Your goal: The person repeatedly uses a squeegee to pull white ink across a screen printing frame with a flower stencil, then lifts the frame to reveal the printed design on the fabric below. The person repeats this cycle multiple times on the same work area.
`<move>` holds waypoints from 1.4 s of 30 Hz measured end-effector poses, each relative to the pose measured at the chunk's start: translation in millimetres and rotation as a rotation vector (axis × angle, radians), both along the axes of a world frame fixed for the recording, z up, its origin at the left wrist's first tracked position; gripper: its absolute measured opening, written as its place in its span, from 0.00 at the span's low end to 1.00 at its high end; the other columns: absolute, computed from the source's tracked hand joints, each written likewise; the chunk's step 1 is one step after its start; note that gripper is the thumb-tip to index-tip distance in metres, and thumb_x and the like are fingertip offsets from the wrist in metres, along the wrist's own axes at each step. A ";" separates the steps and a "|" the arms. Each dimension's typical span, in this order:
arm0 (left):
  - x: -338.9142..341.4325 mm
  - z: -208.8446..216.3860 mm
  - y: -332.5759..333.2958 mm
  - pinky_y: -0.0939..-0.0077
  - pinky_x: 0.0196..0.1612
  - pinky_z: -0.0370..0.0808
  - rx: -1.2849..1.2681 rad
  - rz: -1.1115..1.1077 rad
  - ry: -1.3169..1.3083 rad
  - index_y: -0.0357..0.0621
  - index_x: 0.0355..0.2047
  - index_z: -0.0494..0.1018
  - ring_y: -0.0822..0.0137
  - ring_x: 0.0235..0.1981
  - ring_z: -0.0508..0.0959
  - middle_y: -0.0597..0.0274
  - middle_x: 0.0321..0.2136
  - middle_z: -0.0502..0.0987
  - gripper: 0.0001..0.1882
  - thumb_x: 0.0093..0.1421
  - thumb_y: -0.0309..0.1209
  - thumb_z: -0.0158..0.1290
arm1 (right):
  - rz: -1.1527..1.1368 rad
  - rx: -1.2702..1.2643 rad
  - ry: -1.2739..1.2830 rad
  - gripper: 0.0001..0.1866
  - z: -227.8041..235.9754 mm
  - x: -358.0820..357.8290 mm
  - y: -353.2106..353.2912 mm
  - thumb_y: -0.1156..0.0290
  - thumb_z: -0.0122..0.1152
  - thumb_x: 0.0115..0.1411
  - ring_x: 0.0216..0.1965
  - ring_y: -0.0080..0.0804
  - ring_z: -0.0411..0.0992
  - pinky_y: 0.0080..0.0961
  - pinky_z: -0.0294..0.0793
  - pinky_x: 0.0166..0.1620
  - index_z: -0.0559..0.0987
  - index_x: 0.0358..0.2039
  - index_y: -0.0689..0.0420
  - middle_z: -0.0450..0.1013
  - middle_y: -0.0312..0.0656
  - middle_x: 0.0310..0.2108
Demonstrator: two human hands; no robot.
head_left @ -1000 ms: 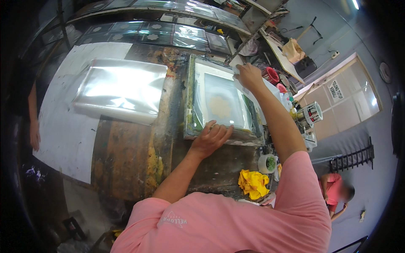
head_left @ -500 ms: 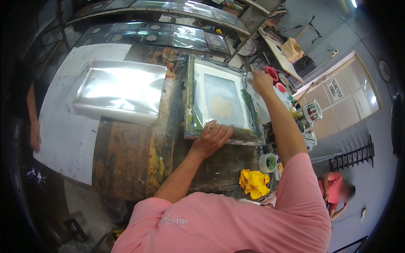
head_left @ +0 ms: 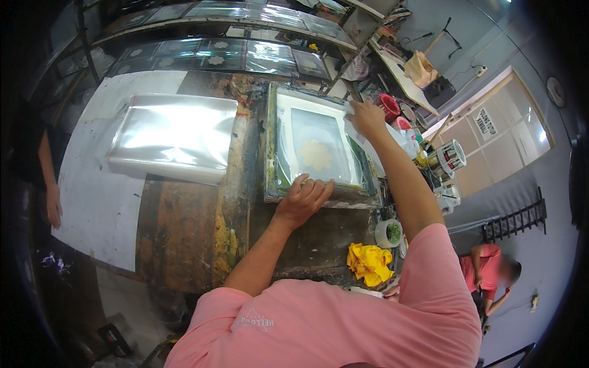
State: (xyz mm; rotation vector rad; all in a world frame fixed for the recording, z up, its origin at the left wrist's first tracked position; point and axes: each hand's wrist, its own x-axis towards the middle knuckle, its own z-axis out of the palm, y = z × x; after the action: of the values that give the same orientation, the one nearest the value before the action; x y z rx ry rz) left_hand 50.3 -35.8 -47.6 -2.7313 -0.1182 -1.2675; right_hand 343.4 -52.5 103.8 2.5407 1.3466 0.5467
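A screen printing frame (head_left: 270, 141) lies on the stained work table, with a pale flower shape (head_left: 315, 155) in its mesh window. Along its near edge, the curled fingers of my left hand (head_left: 303, 200) grip the rim. My right hand (head_left: 369, 118) is closed at the frame's far right corner. Something whitish and translucent shows at its fingertips, too unclear to name. To the left, a stack of clear plastic sheets (head_left: 178, 135) rests on white paper (head_left: 92, 159).
Paint tins (head_left: 448, 161) and red tubs (head_left: 389, 107) crowd the right side. Nearer are a tape roll (head_left: 388, 233) and a yellow cloth (head_left: 370, 265). Racks of printed sheets (head_left: 270, 56) stand behind. Another person's arm (head_left: 50, 178) hangs at far left; a seated person (head_left: 489, 270) is at right.
My right hand has shifted slightly left with the whitish thing, closer over the frame's right edge. My left hand stays on the near rim. The whole view has moved a little.
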 end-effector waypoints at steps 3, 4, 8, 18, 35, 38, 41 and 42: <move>-1.8 1.4 0.2 0.59 0.68 0.69 0.002 0.003 0.006 0.54 0.64 0.75 0.69 0.44 0.76 0.68 0.40 0.74 0.26 0.65 0.33 0.52 | 0.061 0.046 0.049 0.24 10.9 -30.1 15.6 0.51 0.69 0.62 0.47 0.53 0.81 0.48 0.82 0.46 0.83 0.54 0.49 0.79 0.52 0.44; -1.9 1.8 -0.3 0.59 0.68 0.70 0.002 0.000 0.009 0.54 0.64 0.75 0.69 0.44 0.76 0.68 0.40 0.74 0.26 0.65 0.33 0.52 | 0.105 0.076 0.041 0.23 10.4 -31.9 17.1 0.52 0.69 0.62 0.45 0.53 0.81 0.49 0.82 0.46 0.83 0.53 0.49 0.79 0.52 0.44; -1.9 1.4 0.3 0.59 0.67 0.70 -0.004 -0.003 0.005 0.54 0.64 0.75 0.68 0.44 0.76 0.68 0.40 0.74 0.25 0.65 0.33 0.53 | 0.104 0.117 0.047 0.22 15.9 -36.3 17.9 0.52 0.69 0.62 0.45 0.53 0.82 0.49 0.82 0.46 0.83 0.52 0.49 0.79 0.53 0.43; 0.5 9.0 -2.8 0.60 0.68 0.69 -0.015 -0.006 -0.007 0.54 0.61 0.76 0.69 0.44 0.76 0.70 0.39 0.74 0.24 0.64 0.34 0.54 | -0.213 0.327 -0.007 0.31 25.8 -13.1 -83.9 0.47 0.65 0.66 0.52 0.59 0.79 0.52 0.80 0.52 0.77 0.65 0.46 0.76 0.59 0.55; -1.2 1.9 -2.0 0.51 0.67 0.68 -0.094 -0.038 0.055 0.58 0.65 0.75 0.64 0.48 0.76 0.67 0.44 0.76 0.42 0.45 0.37 0.72 | -0.348 0.986 0.140 0.32 -15.0 -58.0 -239.0 0.55 0.77 0.57 0.51 0.58 0.76 0.48 0.73 0.55 0.73 0.52 0.62 0.76 0.58 0.50; -0.6 0.1 -2.9 0.50 0.66 0.68 -0.093 -0.042 0.047 0.59 0.65 0.75 0.64 0.48 0.77 0.67 0.45 0.76 0.46 0.41 0.38 0.75 | -0.364 1.031 0.183 0.33 -42.6 -55.8 -252.8 0.55 0.79 0.55 0.49 0.57 0.77 0.47 0.74 0.53 0.73 0.51 0.63 0.78 0.57 0.46; -0.3 0.5 -3.6 0.50 0.66 0.68 -0.094 -0.044 0.047 0.59 0.65 0.75 0.64 0.48 0.77 0.67 0.45 0.76 0.47 0.41 0.39 0.75 | -0.359 1.016 0.169 0.34 -50.6 -54.0 -260.1 0.55 0.78 0.55 0.51 0.58 0.75 0.48 0.73 0.54 0.73 0.53 0.61 0.77 0.56 0.46; -1.3 0.6 -3.2 0.50 0.66 0.68 -0.092 -0.043 0.049 0.59 0.65 0.75 0.64 0.48 0.77 0.68 0.44 0.76 0.47 0.41 0.39 0.75 | -0.356 1.004 0.157 0.34 -48.4 -57.7 -257.0 0.54 0.78 0.55 0.52 0.59 0.74 0.49 0.73 0.55 0.72 0.54 0.60 0.76 0.56 0.46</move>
State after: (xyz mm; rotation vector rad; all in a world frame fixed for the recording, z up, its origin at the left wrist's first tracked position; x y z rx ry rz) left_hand 49.1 -39.0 -47.0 -2.8560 -0.1160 -1.2343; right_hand 285.7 -309.5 55.4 3.5482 0.6654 1.1859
